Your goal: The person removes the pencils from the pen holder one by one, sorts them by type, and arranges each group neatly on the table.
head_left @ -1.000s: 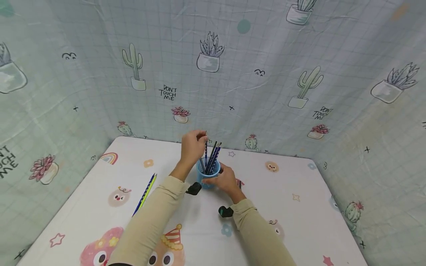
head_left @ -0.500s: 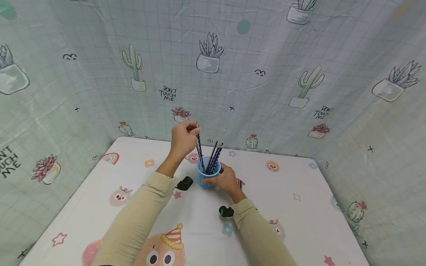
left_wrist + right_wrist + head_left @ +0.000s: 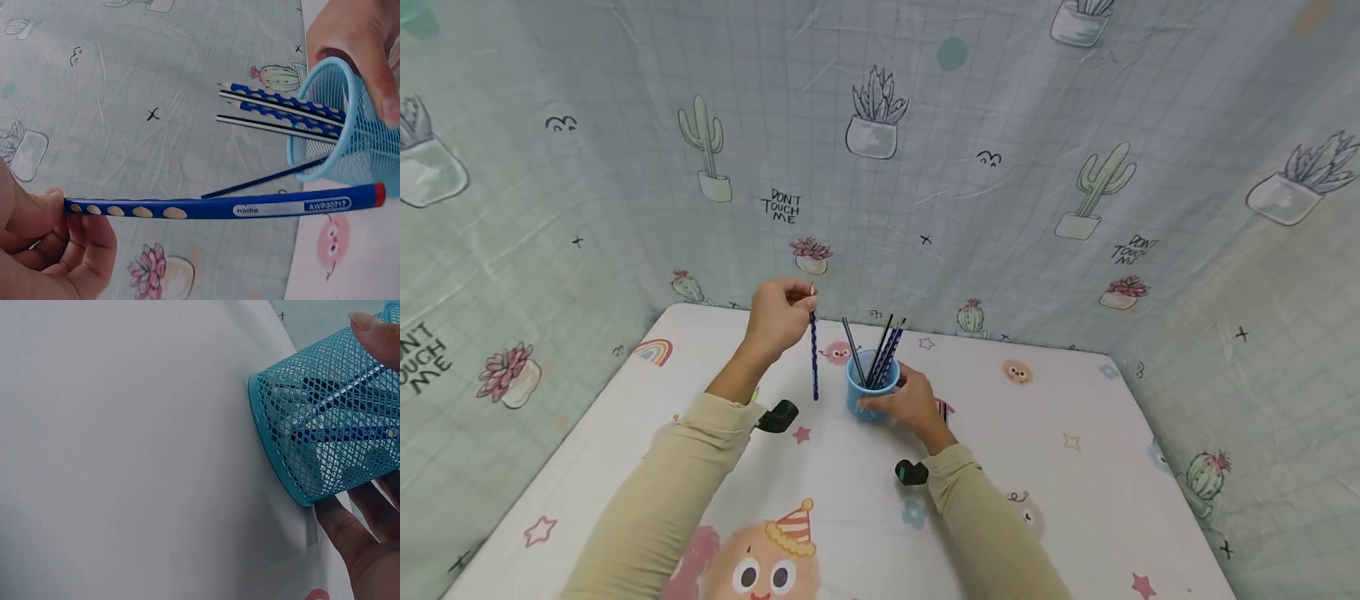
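Note:
Between thumb and fingers, my left hand (image 3: 780, 315) pinches a blue pencil (image 3: 814, 358) near its sharpened end. The pencil hangs nearly upright to the left of the cup; the left wrist view shows its row of bare-wood dimples, a name label and a red end (image 3: 379, 195). A light blue mesh pencil cup (image 3: 867, 403) stands on the table, gripped around its side by my right hand (image 3: 917, 407). Several pencils (image 3: 281, 106) lean inside the cup, some blue with dimples and some dark with pale stripes.
The white table (image 3: 1000, 467) is printed with cartoon figures and stars. Behind it hangs a cloth (image 3: 925, 192) with cactus prints. A yellow tip (image 3: 756, 393) peeks out beside my left sleeve (image 3: 677, 475), the rest hidden under the arm.
My left hand has drawn the blue pencil up out of the cup and carried it left. My right hand has stayed on the cup. The left forearm now covers the pencils lying on the table.

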The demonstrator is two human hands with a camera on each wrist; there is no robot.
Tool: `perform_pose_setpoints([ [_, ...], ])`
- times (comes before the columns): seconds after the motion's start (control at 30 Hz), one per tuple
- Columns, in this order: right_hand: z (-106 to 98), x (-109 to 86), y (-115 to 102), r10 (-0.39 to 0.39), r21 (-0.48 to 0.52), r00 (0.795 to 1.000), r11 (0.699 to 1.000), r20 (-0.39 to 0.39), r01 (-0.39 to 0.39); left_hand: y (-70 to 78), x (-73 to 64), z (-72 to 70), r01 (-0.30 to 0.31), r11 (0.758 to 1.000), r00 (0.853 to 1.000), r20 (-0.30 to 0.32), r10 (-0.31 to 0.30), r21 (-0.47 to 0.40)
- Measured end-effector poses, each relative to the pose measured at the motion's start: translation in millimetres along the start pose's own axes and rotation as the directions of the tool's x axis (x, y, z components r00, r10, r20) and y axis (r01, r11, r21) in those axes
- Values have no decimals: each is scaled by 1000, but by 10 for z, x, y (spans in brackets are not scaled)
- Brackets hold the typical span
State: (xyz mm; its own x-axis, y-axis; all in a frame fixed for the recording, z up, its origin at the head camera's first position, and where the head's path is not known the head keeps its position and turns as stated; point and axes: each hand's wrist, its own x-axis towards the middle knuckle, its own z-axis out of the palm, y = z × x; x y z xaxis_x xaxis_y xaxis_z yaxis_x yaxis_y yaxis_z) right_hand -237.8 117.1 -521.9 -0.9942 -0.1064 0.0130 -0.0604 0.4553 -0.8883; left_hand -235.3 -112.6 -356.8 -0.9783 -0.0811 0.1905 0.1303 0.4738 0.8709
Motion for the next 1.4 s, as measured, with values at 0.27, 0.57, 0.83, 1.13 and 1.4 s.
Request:
perform_pose_setpoints([
  [0.27, -8, -10, 3, 17, 12, 1000, 1000, 1, -17, -142, -102, -216, 73, 995, 997, 34, -75, 63],
  [0.57, -13, -10, 34, 13, 34, 1000, 999, 18, -13, -383, -192, -396, 154, 983, 979, 121, -166, 104],
  [0.83, -13, -5, 43, 1, 46, 1000, 999, 8, -2, -561, -218, -451, 206, 974, 958, 186, -220, 89],
  [1.13, 0, -17, 8, 6, 55, 1000, 998, 24, -7, -757, -227, -502, 271, 953, 926, 235, -296, 131],
  [1.4, -27, -16, 8, 10, 59, 1000, 998, 23, -11, -938, -186, -496, 279, 949, 908, 281, -310, 145],
])
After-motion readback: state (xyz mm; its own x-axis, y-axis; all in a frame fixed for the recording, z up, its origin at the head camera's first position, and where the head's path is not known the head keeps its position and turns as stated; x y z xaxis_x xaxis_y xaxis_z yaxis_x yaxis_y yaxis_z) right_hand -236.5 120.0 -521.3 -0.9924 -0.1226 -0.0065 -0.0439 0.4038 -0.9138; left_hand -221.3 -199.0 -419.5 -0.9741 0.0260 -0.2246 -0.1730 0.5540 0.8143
